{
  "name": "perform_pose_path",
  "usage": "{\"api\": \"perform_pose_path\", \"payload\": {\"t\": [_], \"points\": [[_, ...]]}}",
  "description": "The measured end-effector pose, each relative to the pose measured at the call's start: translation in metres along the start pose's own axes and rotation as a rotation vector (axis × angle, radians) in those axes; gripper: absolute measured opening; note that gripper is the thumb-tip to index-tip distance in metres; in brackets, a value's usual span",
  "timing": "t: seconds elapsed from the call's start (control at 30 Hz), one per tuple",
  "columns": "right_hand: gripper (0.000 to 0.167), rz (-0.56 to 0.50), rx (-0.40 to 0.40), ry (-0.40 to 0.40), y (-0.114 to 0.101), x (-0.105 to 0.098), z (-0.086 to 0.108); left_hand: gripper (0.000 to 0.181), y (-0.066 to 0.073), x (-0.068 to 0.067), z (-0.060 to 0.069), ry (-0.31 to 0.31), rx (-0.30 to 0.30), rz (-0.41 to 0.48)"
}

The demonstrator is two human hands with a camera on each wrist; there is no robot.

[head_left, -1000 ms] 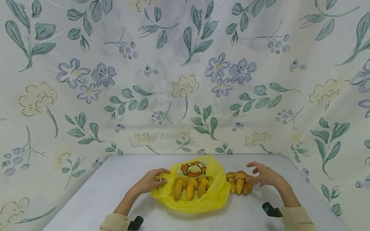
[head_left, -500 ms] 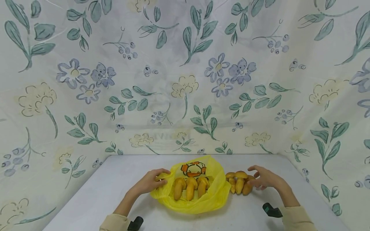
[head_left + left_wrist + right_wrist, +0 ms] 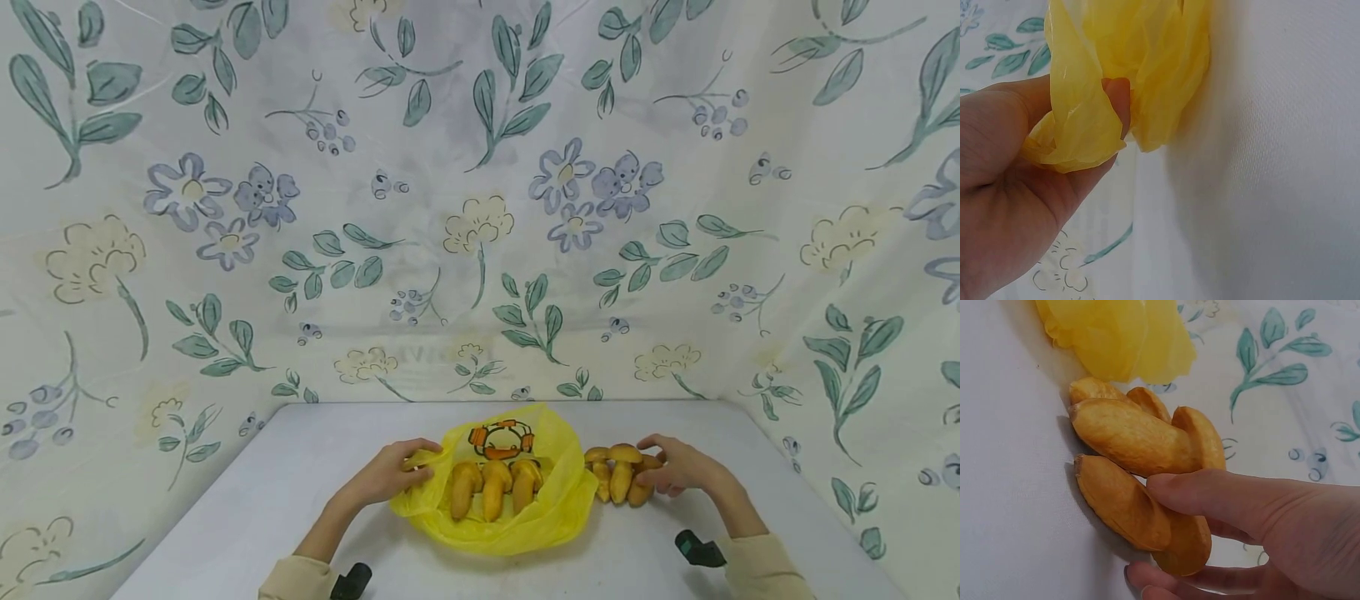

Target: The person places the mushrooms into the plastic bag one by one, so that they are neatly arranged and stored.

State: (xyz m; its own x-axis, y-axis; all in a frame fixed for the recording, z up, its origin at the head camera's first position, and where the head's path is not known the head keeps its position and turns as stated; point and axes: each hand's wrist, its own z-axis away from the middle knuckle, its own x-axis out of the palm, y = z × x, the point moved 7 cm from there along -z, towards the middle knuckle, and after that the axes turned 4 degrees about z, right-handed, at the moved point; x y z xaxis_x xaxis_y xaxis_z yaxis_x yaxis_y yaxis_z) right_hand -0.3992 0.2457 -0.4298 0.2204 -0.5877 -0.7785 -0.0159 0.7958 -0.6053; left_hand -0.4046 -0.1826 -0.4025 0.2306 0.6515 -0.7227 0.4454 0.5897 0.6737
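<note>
left hand (image 3: 397, 472): pinching yellow plastic bag (image 3: 567, 490) | right hand (image 3: 678, 463): half-closed round rightmost mushroom (image 3: 1135, 512), nearest tabletop (image 3: 795, 510) right edge | imo squeeze lightly, don't tug plastic

This looks like a makeshift filming booth: a floral cloth (image 3: 480, 283), creased and softly folded, hangs behind and along both sides of 1 plain white table (image 3: 300, 467), and 2 black wrist cameras (image 3: 700, 550) show low in the head view. Whether it stands in a home, lab or office cannot be told.
</note>
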Motion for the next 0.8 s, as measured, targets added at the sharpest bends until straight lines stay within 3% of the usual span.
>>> {"api": "perform_pose_path", "payload": {"t": [0.8], "points": [[0.055, 0.000, -0.003, 0.032, 0.0008, 0.0005, -0.0036, 0.032, -0.0029, -0.0003, -0.0022, 0.007, -0.036, 0.023]]}}
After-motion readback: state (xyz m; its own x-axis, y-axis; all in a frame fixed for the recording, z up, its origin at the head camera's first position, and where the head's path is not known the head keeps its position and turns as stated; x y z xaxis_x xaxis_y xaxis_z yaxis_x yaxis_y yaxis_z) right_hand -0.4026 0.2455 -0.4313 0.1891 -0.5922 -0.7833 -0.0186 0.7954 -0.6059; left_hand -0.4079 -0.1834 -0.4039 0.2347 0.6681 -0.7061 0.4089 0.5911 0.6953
